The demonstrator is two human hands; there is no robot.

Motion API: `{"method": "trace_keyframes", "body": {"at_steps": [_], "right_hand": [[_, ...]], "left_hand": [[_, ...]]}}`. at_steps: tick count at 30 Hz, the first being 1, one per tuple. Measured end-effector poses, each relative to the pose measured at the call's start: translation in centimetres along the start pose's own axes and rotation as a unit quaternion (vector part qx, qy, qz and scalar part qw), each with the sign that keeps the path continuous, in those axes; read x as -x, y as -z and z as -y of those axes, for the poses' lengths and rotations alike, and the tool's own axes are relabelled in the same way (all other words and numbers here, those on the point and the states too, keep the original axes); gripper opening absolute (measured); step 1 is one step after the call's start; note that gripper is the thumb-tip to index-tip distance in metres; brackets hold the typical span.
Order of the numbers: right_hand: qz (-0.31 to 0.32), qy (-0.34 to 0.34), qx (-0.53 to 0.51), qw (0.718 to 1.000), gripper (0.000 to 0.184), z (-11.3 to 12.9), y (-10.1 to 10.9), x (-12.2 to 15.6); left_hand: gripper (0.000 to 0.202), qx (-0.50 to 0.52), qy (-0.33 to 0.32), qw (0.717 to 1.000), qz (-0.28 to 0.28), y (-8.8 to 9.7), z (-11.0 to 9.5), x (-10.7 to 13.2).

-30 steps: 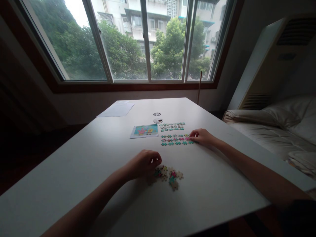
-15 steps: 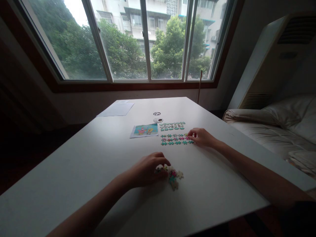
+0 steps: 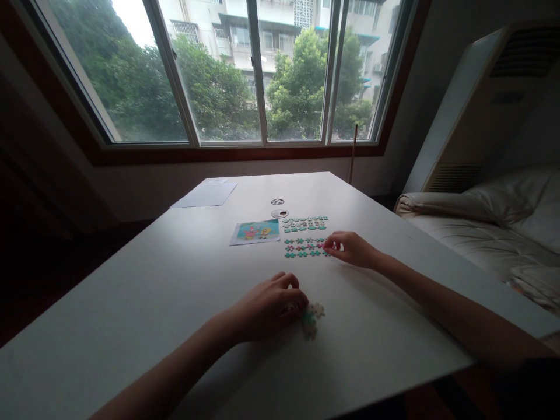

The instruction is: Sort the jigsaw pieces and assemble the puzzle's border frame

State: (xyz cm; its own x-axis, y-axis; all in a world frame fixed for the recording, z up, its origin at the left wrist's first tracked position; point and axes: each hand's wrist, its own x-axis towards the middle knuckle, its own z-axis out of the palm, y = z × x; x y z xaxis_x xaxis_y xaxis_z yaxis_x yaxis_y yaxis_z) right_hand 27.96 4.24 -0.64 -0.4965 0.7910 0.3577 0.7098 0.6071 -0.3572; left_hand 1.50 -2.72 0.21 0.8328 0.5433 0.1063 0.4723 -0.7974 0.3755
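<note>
Right of the picture card (image 3: 255, 231), the right hand (image 3: 352, 248) has shifted leftward at the puzzle rows (image 3: 302, 254); nearer than the card, the left hand (image 3: 275, 304) now covers more loose pieces (image 3: 310, 331), suggesting selection. Whether either curled hand grips is unclear.

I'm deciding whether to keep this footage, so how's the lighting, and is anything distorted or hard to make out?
Head view: bright window backlighting a dim room, sky washed out; head view: soft sheen across the table; head view: wide-angle stretch toward the edges; head view: loose puzzle pieces beside the left hand, lacking fine detail.
</note>
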Motion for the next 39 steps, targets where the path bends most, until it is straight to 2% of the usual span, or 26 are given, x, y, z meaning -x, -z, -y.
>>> {"method": "trace_keyframes", "body": {"at_steps": [6, 16, 24, 32, 39], "right_hand": [[-0.003, 0.016, -0.009, 1.000, 0.012, 0.5, -0.2, 0.1], [0.019, 0.066, -0.002, 0.998, 0.011, 2.8, -0.5, 0.4], [0.021, 0.121, -0.019, 0.992, 0.010, 5.5, -0.9, 0.8], [-0.046, 0.134, -0.011, 0.990, 0.011, 7.2, -1.4, 1.2], [-0.070, 0.150, -0.003, 0.986, 0.010, 7.1, -1.6, 1.3]], "left_hand": [[0.008, 0.011, -0.002, 1.000, -0.015, -0.1, 0.2, 0.0], [0.006, 0.020, -0.004, 0.999, -0.041, 0.1, 0.3, -0.1], [0.009, 0.015, 0.013, 0.986, -0.163, 0.1, 1.6, -0.4], [0.012, 0.024, 0.006, 0.976, -0.218, 0.4, 1.6, -0.5], [0.011, 0.021, 0.011, 0.975, -0.220, 0.3, 1.4, -0.5]]}}
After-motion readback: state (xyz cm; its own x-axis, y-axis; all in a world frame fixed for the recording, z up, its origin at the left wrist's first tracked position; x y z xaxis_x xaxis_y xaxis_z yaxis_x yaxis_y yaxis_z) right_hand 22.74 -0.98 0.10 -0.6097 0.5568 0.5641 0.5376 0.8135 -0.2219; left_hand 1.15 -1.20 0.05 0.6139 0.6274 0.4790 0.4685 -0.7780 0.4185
